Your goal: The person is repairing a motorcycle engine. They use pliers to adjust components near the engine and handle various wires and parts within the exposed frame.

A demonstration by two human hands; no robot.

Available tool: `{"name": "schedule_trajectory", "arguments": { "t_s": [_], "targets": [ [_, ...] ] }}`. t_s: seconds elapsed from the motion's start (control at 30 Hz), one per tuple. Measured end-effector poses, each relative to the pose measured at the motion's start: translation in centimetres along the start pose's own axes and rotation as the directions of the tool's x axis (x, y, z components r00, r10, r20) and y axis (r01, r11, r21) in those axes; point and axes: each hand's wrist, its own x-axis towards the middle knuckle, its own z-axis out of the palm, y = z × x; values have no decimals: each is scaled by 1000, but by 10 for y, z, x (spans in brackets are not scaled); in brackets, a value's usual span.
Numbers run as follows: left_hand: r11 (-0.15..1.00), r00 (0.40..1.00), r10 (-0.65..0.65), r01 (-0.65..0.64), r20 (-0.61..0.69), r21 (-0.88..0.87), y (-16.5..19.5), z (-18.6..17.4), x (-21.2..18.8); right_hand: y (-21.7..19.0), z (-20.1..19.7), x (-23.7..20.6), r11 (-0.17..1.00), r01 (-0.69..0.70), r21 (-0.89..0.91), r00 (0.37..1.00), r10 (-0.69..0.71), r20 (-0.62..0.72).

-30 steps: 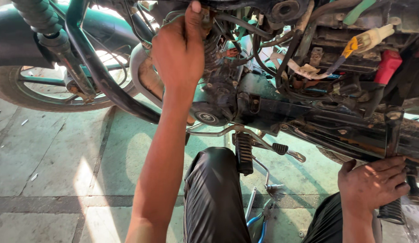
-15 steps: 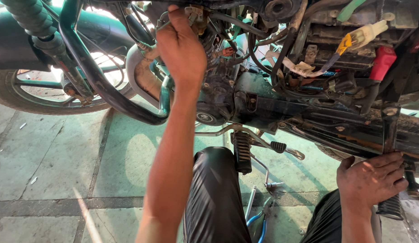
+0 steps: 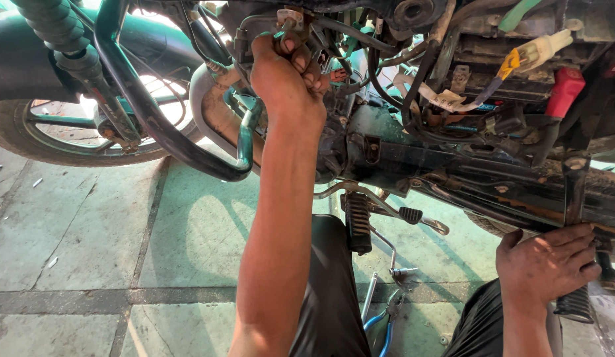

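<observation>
Left hand (image 3: 288,82) raised, fingers curled; right hand (image 3: 545,264) low, fingers closed.

A spoked wheel (image 3: 70,132) stands far left on the grey paved floor (image 3: 89,251). Blue-handled pliers (image 3: 383,324) lie on the floor near the bottom centre, just beside a small metal socket piece (image 3: 403,272). A red cap (image 3: 564,92) sits far right.

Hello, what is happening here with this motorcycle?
A person is working on a motorcycle with its covers off, seen from above. The left hand reaches up into the wiring and hoses near the engine and grips a small metal part there. The right hand holds the rear footrest bracket low on the frame. Blue-handled pliers lie on the tiled floor between the person's knees.
</observation>
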Motion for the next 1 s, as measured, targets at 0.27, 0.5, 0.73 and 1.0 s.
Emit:
{"name": "schedule_trajectory", "arguments": {
  "t_s": [0.27,0.5,0.73,1.0],
  "targets": [
    [947,996,90,-77,-26,311,10,-4,-13,1,4,-2,1000,24,-7,1000,-24,-19],
    [887,974,194,-226,119,402,8,-10,-13,-1,3,-1,1000,6,10,1000,-6,-12],
    [832,940,287,-339,183,438,5,-17,1,0,3,0,999,-1,39,1000,1,11],
    [45,817,418,-455,396,890,32,-19,-1,2,6,-2,999,5,49,1000,-7,30]
  ]
}}
